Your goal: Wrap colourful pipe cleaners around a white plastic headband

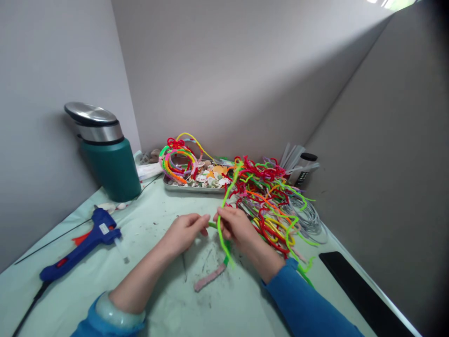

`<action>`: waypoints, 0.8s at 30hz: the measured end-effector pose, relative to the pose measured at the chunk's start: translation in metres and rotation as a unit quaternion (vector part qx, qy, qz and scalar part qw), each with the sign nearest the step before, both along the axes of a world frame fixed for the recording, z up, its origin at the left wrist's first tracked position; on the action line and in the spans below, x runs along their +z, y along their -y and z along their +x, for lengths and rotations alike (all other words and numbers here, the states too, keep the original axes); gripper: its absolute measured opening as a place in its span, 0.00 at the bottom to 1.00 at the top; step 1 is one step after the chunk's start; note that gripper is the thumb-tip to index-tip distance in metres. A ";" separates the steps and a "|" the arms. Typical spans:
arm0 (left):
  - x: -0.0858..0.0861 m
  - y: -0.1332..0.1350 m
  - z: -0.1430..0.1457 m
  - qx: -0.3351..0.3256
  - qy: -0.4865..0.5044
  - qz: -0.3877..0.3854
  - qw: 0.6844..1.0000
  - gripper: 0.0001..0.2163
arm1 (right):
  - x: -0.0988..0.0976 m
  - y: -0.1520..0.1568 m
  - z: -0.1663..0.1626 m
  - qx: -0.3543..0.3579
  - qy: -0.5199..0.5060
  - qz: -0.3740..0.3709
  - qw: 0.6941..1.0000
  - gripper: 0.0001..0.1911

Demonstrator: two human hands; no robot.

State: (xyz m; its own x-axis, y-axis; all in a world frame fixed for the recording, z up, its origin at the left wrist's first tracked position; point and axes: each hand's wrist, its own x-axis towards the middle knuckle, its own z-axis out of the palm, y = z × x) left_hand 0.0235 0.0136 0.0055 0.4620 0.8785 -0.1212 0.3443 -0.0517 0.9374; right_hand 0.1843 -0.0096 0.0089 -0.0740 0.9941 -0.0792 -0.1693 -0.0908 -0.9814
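Note:
A bright green pipe cleaner (221, 234) runs upright past the fingers of my right hand (240, 226), which are pinched on it. Its upper part rises toward the tray and its lower end hangs below the hand. My left hand (185, 232) is closed in a pinch, and a short green stretch of fuzzy stem shows between the two hands. Below them hangs a wrapped band with a pink end (209, 277) and a darker green part. My fingers hide how these pieces join.
A glue gun (84, 243) lies left, near a green bottle (110, 164). Behind my hands, a metal tray (196, 189) holds shell-like pieces and a colourful wrapped ring (178, 164). Tangled pipe cleaners (270, 196) spread right, with grey wire (308, 215) and a black strip (361, 290).

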 end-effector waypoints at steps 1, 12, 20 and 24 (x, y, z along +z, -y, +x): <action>0.000 -0.003 -0.001 0.027 0.014 -0.003 1.000 0.23 | 0.000 0.003 -0.004 0.049 0.008 -0.021 0.999 0.16; 0.012 -0.001 -0.005 0.063 0.188 -0.102 0.975 0.21 | 0.006 0.033 -0.027 0.360 0.086 -0.121 0.921 0.16; -0.001 -0.001 0.000 -0.013 0.088 -0.109 0.990 0.21 | 0.002 0.008 0.004 0.097 0.237 0.027 0.966 0.16; -0.002 0.001 0.000 -0.030 0.041 -0.088 0.995 0.22 | -0.005 -0.003 0.005 -0.037 0.222 0.101 0.969 0.08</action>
State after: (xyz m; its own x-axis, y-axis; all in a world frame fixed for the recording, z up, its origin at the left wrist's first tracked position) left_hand 0.0236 0.0127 0.0030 0.5277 0.8175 -0.2307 0.2670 0.0982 0.9587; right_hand 0.1896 -0.0063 0.0043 -0.0055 0.9939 0.1099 0.2750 0.1071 -0.9555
